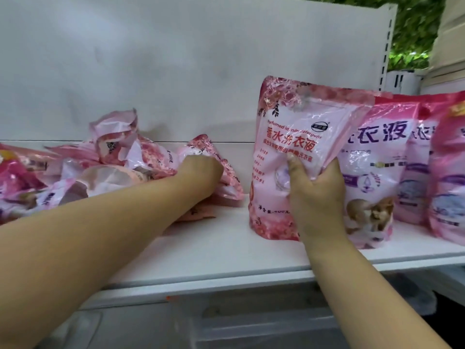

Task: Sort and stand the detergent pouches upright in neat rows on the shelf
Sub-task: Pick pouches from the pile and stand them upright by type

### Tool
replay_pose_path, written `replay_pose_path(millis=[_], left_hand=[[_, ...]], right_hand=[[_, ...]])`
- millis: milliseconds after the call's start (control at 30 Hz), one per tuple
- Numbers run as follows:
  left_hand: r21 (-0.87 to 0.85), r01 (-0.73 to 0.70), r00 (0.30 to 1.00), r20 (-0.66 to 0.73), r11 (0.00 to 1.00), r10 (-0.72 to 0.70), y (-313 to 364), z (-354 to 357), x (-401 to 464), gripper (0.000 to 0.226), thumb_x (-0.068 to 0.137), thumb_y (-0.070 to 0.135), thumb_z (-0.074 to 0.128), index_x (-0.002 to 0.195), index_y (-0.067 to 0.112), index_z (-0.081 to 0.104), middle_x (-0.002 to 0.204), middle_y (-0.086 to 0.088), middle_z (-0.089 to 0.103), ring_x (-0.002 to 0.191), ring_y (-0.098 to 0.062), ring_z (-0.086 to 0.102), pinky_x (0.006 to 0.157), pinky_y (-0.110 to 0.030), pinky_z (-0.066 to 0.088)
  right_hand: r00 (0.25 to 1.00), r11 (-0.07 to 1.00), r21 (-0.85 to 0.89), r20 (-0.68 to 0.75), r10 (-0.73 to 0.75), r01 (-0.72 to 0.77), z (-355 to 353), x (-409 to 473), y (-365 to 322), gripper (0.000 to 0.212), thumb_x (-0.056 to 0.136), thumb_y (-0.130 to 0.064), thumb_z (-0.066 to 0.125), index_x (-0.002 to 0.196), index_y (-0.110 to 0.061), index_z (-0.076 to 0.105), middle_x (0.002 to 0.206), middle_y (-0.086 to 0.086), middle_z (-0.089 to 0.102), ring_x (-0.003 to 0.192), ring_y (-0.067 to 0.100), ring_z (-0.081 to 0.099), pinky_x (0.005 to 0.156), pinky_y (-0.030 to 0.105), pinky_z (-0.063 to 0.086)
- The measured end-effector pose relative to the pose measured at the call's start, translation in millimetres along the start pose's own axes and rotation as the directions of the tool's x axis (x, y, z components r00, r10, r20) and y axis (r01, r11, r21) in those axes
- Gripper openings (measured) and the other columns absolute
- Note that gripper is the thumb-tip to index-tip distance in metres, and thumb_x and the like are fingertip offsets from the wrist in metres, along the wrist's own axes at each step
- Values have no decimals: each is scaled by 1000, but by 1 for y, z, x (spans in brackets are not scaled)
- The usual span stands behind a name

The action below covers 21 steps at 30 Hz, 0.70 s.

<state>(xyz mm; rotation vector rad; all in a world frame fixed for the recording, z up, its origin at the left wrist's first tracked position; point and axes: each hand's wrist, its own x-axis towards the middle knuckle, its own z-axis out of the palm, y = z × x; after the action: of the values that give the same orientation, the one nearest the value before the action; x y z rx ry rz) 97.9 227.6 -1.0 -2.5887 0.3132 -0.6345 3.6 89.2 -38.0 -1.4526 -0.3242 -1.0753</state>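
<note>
Head view: right hand (317,195) clamps an upright pink pouch (297,157) on the shelf (226,250), while left hand (201,172) grips a fallen pouch (221,172) beyond its fingers; soft-bottomed, the upright one could slump if released unbraced.

Two hands among pink pouches on a shelf (226,253)
Right hand (317,195) grips an upright pouch (297,137); left hand (201,172) reaches into the pile (120,157).

The pouches (299,157) are glossy, crinkled plastic film that catches the light. The shelf (226,253) looks smooth, matt white.
</note>
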Motion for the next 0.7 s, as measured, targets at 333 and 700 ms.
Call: replay_pose_path(millis=[333, 700], left_hand=[[-777, 199, 856, -158, 597, -491, -103, -65, 8, 30, 85, 31, 63, 95, 3, 64, 89, -14, 60, 86, -30, 58, 71, -33, 43], [-953, 39, 639, -206, 299, -741, -182, -114, -32, 19, 77, 24, 73, 85, 12, 62, 88, -8, 65, 78, -22, 65, 72, -35, 55]], right_hand=[[999, 1000, -16, -49, 10, -11, 0, 3, 1, 22, 91, -19, 53, 113, -24, 53, 95, -22, 57, 87, -9, 54, 74, 3, 39], [990, 982, 131, 62, 127, -134, 38, 28, -19, 16, 91, -15, 55, 86, -30, 54, 87, -16, 60, 81, -2, 55, 71, 21, 43]])
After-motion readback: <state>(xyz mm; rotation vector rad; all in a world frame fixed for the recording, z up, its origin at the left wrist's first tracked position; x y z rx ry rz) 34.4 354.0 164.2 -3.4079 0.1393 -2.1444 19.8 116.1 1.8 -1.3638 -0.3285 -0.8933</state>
